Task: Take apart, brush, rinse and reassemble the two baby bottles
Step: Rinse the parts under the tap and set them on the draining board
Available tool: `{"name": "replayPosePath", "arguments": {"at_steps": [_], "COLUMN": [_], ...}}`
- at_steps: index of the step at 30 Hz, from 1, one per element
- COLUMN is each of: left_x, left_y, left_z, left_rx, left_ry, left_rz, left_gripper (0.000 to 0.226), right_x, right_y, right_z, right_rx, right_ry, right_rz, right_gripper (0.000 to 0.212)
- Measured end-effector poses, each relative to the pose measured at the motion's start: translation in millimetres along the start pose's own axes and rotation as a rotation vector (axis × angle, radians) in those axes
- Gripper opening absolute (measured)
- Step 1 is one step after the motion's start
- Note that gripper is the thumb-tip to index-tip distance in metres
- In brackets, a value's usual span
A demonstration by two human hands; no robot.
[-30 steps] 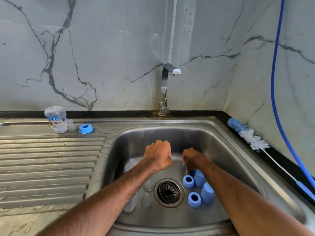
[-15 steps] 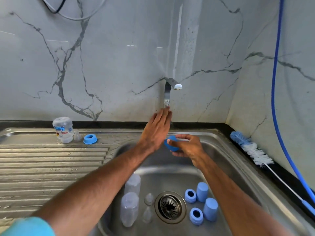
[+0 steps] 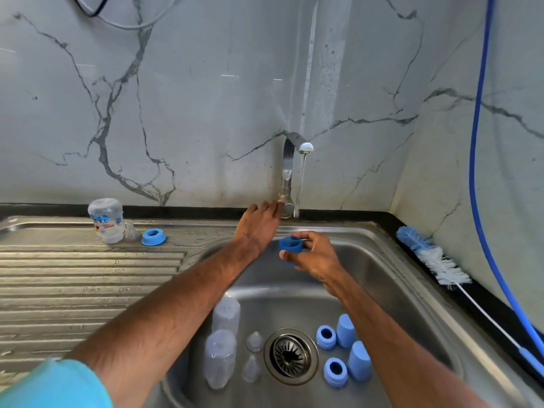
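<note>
On the drainboard at left, a labelled clear bottle is standing mouth-down, with a clear teat and a single blue collar sitting just beside it. The sink is holding two clear bottle bodies, two loose teats, a drain strainer, a pair of blue collars and two blue caps. The left hand, fingers straight, is touching the base of the tap, which is running a thin stream. The right hand is pinching a dark blue ring-shaped part over the basin. A bottle brush is lying on the desk at right, beside a hanging blue hose.
</note>
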State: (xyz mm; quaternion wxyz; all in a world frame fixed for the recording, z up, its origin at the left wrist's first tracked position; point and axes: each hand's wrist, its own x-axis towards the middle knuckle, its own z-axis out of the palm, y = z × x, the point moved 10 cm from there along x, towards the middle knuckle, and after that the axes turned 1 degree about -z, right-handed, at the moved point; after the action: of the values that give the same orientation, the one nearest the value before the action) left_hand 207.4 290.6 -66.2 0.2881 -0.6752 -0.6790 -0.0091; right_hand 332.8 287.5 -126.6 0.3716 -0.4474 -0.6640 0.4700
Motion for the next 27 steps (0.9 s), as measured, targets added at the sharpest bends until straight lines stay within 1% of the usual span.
{"name": "replayPosePath", "arguments": {"at_steps": [2,4,5,6,8,9,10,12,14,17,18,21,24,27], "left_x": [-10.2,-22.0,-29.2,-37.4,-58.9,-70.0,-79.9,-91.4,-96.6,-102.8,-105.0,-109.0,-109.0,-109.0], "left_y": [0.4,-0.6,-3.3,-7.6,-13.1,-12.2,-10.4,-8.7,-11.9,-12.1,-9.2,-2.2,4.3,13.2], "left_z": [0.3,-3.3,-3.2,-1.6,7.2,13.2,19.2,27.8,32.4,42.6,45.7,56.2,60.4,59.3], "left_rx": [-0.140,-0.366,-0.522,-0.679,-0.914,-1.010,-1.102,-1.246,-1.325,-1.397,-1.405,-1.475,-1.515,-1.543], "left_ry": [-0.057,-0.077,-0.075,-0.063,-0.031,-0.030,-0.038,-0.030,0.015,0.047,0.034,-0.015,-0.037,-0.087], "left_rz": [-0.002,-0.062,-0.131,-0.218,-0.403,-0.480,-0.543,-0.630,-0.706,-0.766,-0.760,-0.748,-0.719,-0.680], "left_gripper": [0.090,0.093,0.088,0.076,0.044,0.034,0.032,0.033,0.032,0.029,0.028,0.026,0.027,0.024], "right_x": [0.3,1.4,2.2,2.5,-0.6,-1.4,-1.9,-2.4,-3.3,-3.2,-3.2,-3.0,-5.3,-4.0], "right_y": [-6.7,-19.9,-22.7,-22.1,-11.3,-4.5,-1.6,-10.1,-18.3,-5.9,-3.7,-8.2,1.1,-2.1], "right_z": [-0.7,-9.8,-14.6,-16.7,-9.5,-4.4,-1.3,-5.8,-11.0,-0.1,0.3,-9.3,-3.6,-1.1], "right_rx": [-0.058,-0.066,-0.049,-0.037,-0.106,-0.168,-0.210,-0.217,-0.196,-0.283,-0.292,-0.213,-0.297,-0.303], "right_ry": [0.014,0.091,0.135,0.156,0.116,0.081,0.070,0.138,0.211,0.134,0.131,0.193,0.132,0.137], "right_rz": [-0.041,-0.102,-0.122,-0.129,-0.101,-0.083,-0.080,-0.124,-0.174,-0.126,-0.119,-0.136,-0.077,-0.104], "right_gripper": [0.063,0.061,0.061,0.060,0.058,0.055,0.053,0.055,0.058,0.056,0.055,0.058,0.057,0.056]}}
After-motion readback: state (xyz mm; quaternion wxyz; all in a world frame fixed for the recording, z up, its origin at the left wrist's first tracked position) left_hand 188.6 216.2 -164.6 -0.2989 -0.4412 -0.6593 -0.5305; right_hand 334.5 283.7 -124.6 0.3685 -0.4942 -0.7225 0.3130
